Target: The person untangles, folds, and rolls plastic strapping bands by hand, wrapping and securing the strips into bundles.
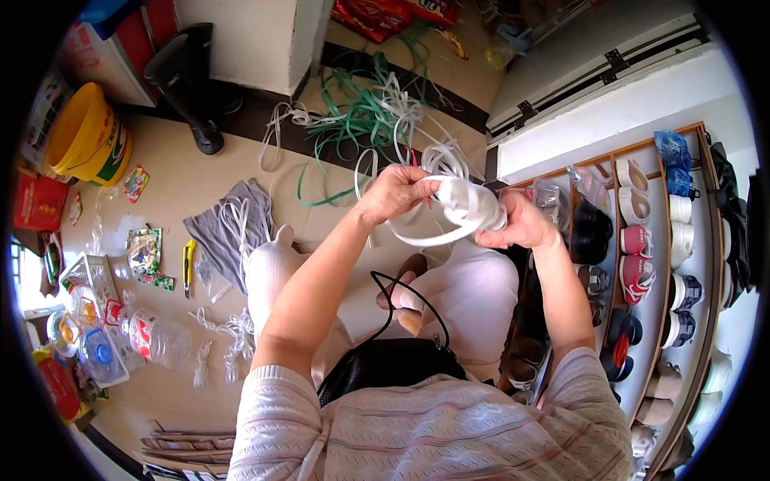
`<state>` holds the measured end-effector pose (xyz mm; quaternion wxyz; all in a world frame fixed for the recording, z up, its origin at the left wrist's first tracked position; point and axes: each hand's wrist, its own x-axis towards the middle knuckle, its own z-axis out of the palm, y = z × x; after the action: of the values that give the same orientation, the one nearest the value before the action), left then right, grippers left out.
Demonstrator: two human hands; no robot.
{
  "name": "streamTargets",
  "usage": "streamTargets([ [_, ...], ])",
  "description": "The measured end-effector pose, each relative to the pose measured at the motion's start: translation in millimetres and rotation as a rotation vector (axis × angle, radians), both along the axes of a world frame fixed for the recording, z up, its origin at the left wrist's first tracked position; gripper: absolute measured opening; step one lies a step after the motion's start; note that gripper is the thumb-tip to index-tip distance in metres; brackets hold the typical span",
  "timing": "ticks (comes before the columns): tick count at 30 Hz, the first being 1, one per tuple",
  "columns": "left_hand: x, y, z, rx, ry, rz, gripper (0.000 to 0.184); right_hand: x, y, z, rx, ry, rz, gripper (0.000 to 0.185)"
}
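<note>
Centre frame: left hand (pixel 397 192) pinches white strap (pixel 433 240), right hand (pixel 525 222) clasps white coil (pixel 469 204). Step apparently winding; next turn calls for even tension.

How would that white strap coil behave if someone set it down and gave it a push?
The white strap coil is probably light for its size, being wound from thin, flat band. It may feel springy rather than limp, since a loose loop bows out in an open curve. Its rounded shape could roll a little, perhaps unwinding.

Beige floor (pixel 164 188), white wall (pixel 250 46)
</note>
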<state>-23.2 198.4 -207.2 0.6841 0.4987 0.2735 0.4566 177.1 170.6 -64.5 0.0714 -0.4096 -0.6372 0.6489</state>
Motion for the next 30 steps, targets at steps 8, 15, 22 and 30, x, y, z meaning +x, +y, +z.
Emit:
streamTargets([
  [8, -7, -6, 3, -0.22, 0.118, -0.089, 0.014, 6, -41, -71, 0.428, -1.14, 0.639, 0.012],
  [15, -5, 0, -2, -0.077, 0.44, 0.238, 0.015, -32, -50, -36, 0.209, -0.516, 0.673, 0.011],
  [22, 24, -27, -12, 0.495, 0.912, 0.262, 0.014, 29, 34, -2, 0.331, -0.457, -0.421, 0.016],
  [30, 19, -33, -6, 0.577, 0.734, -0.004, 0.017, 3, -6, -101, 0.451, -1.064, 0.572, 0.019],
])
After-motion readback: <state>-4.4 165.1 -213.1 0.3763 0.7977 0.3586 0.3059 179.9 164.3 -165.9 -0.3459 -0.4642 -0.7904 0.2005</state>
